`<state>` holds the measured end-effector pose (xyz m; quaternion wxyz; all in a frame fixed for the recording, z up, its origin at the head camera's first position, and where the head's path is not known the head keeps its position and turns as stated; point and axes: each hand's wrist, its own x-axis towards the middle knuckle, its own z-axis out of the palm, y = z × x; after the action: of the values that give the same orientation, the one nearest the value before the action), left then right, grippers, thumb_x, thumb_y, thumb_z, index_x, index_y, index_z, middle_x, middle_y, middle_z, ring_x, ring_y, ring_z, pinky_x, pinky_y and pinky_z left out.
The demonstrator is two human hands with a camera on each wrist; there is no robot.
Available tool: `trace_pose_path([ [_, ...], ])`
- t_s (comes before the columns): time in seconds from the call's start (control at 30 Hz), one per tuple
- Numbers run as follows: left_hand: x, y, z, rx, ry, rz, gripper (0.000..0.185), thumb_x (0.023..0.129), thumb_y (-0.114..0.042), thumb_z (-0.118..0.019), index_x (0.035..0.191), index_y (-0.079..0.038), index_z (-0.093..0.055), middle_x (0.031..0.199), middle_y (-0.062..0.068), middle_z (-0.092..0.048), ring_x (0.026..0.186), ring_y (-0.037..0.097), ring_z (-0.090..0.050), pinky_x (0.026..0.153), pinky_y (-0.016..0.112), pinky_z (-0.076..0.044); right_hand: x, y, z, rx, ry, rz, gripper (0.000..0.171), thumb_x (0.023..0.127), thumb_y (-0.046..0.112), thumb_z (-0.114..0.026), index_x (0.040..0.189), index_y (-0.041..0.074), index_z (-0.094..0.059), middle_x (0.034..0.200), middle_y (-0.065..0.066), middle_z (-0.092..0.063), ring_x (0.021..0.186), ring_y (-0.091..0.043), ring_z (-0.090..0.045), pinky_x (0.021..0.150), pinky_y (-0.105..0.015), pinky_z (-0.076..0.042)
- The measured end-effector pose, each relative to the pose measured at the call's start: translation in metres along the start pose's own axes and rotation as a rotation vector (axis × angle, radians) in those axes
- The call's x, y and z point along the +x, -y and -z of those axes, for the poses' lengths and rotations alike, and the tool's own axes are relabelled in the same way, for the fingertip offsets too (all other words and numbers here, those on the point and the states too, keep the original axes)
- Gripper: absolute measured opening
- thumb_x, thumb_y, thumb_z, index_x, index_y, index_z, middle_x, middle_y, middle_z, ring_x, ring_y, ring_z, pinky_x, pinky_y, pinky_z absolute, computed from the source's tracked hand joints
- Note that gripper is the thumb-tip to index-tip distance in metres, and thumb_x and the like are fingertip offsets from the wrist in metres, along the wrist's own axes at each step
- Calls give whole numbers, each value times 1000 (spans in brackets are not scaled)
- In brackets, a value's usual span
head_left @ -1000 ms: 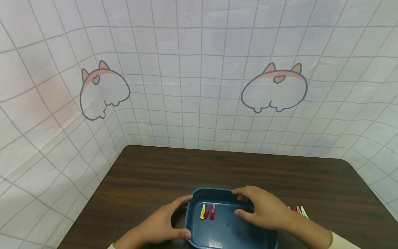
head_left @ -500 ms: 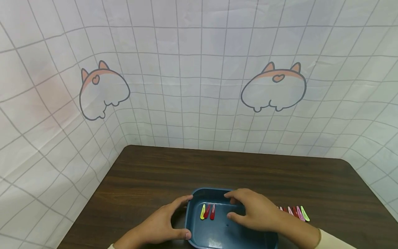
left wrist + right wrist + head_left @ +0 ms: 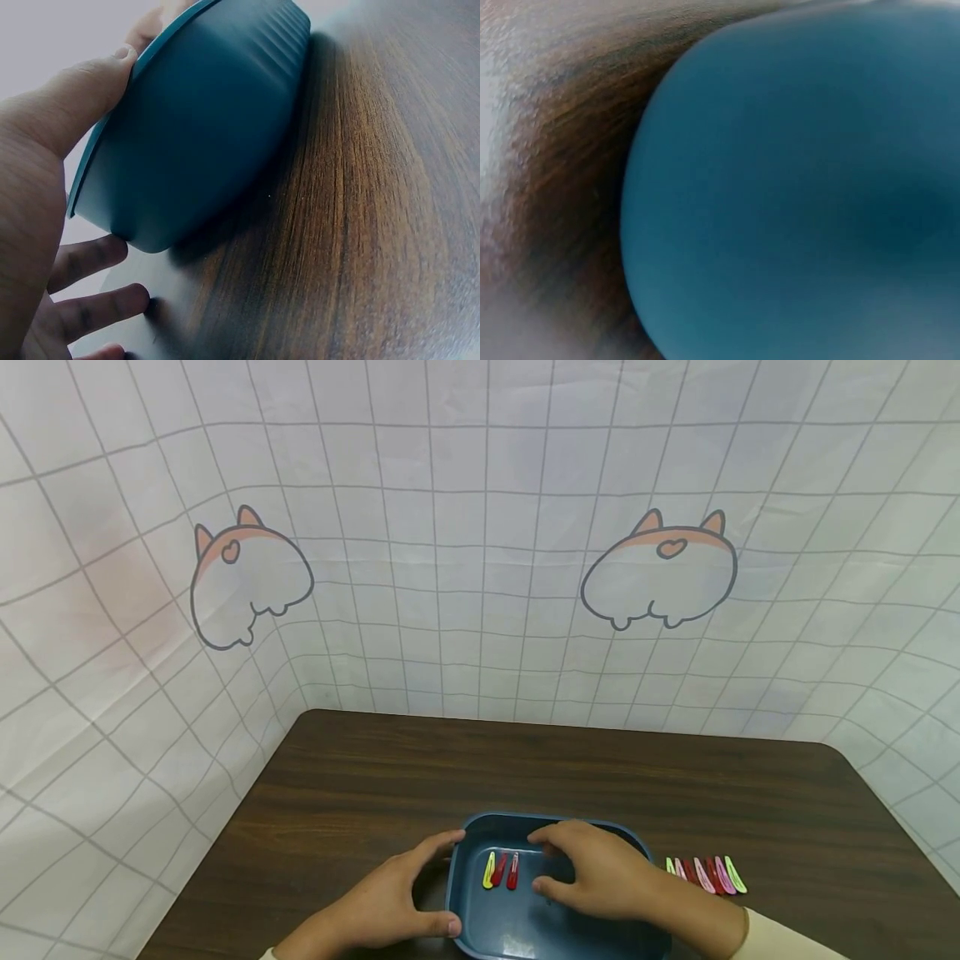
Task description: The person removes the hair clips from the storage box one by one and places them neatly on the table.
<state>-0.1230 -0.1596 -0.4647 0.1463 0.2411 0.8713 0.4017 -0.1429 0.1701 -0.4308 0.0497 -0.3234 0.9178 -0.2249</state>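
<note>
Clips [image 3: 501, 869] look light, thin and slippery in our blue tray [image 3: 480, 839]; we'd pinch one endwise. Left hand [image 3: 378, 906] grips the rim, right hand [image 3: 596, 877] hovers inside with loosely curled, empty fingers.

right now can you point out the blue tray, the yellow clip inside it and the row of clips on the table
blue tray [image 3: 501, 822]: head view, on its far rim.
yellow clip [image 3: 489, 870]: head view, on the middle of the clip, leftmost of three in the tray.
row of clips [image 3: 705, 874]: head view, on a pink clip mid-row, right of the tray.
</note>
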Motion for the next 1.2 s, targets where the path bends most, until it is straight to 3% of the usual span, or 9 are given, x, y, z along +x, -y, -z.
trace_pose_path([
  [0.33, 0, 1, 1, -18, 16, -1, 90, 86, -51, -81, 159, -37, -29, 143, -6, -56, 130, 24, -54, 106, 68, -37, 10, 3, -11, -23, 7, -27, 54, 92, 53, -72, 132, 17, -66, 105, 11, -65, 94, -6, -60, 80, -39, -56],
  [0.63, 0, 0, 2, -4, 12, -5, 91, 86, -53, -80, 159, -38, -29, 142, -7, -56, 130, 23, -54, 106, 67, -37, 17, 3, -23, -14, 8, -17, 54, 90, 53, -73, 129, 17, -67, 92, 16, -56, 77, -1, -51, 64, -27, -47],
  [1.2, 0, -1, 2, -15, 16, 6, 91, 85, -53, -80, 159, -38, -29, 145, -5, -55, 131, 25, -54, 105, 69, -37, 25, 0, -33, -59, 16, -26, 51, 92, 54, -71, 126, 17, -67, 66, 17, -47, 53, -2, -43, 46, -25, -34],
])
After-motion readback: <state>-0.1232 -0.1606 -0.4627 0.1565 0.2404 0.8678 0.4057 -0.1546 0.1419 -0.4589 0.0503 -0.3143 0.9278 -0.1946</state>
